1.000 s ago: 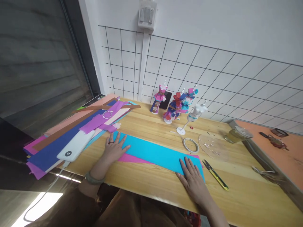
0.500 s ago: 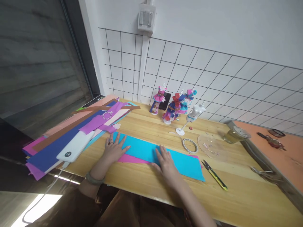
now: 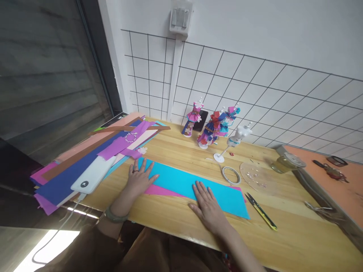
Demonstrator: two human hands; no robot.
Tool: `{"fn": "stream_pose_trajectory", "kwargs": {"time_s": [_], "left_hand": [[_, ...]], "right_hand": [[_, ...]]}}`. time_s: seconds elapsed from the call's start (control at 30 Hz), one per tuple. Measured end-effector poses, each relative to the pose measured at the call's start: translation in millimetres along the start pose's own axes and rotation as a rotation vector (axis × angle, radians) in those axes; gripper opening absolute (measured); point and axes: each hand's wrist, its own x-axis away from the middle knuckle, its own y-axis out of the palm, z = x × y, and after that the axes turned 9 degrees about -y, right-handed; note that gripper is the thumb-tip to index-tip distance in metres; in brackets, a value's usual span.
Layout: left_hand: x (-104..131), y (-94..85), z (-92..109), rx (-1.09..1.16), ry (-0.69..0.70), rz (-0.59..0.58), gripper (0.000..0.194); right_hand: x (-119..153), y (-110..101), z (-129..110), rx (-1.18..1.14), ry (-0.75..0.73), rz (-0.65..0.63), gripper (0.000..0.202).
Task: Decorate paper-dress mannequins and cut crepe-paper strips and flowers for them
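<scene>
A long strip of bright blue paper (image 3: 181, 177) lies flat on the wooden table. Beneath it a pink sheet (image 3: 163, 191) pokes out along the near edge and at the right end. My left hand (image 3: 140, 178) rests on the strip's left end, fingers spread. Palm down, my right hand (image 3: 207, 206) lies at the near edge right of the middle, its fingers stretched out on the blue paper. Close to the strip's right end are yellow-handled thread snips (image 3: 261, 211). A roll of narrow tape (image 3: 230, 175) sits just behind the strip.
Coloured sheets (image 3: 82, 170) are piled at the left with a white power bank (image 3: 93, 175) on them. Small dressed mannequins (image 3: 214, 128) and a bare white one (image 3: 238, 136) stand at the back. A clear dish of beads (image 3: 255, 176) and a lidded jar (image 3: 287, 163) are rightward.
My right hand has slid slightly to the right along the blue paper. My left hand keeps its place on the left end. The whole view has shifted a little.
</scene>
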Motion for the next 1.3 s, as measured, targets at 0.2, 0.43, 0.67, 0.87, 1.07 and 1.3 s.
{"fn": "stream_pose_trajectory", "kwargs": {"time_s": [0.2, 0.43, 0.67, 0.87, 1.07, 1.3], "left_hand": [[-0.4, -0.4, 0.2, 0.003, -0.002, 0.0, 0.068], [-0.7, -1.7, -0.1, 0.015, -0.005, -0.017, 0.068], [0.3, -4.0, 1.5, 0.004, -0.016, -0.025, 0.068], [0.5, -3.2, 0.8, -0.019, -0.012, -0.01, 0.066], [1.0, -2.2, 1.0, -0.012, -0.002, 0.012, 0.066], [2.3, -8.9, 2.8, -0.005, -0.008, -0.037, 0.067]], "right_hand": [[62.9, 11.3, 45.3, 0.13, 0.169, 0.08, 0.066], [82.1, 20.6, 59.4, 0.177, 0.229, 0.115, 0.066], [80.2, 20.6, 58.6, 0.167, 0.238, 0.11, 0.066], [82.4, 19.0, 58.6, 0.157, 0.245, 0.077, 0.065], [51.8, 1.5, 38.2, 0.107, 0.284, 0.097, 0.065], [-19.8, -0.7, -16.9, -0.02, 0.052, 0.059, 0.066]]}}
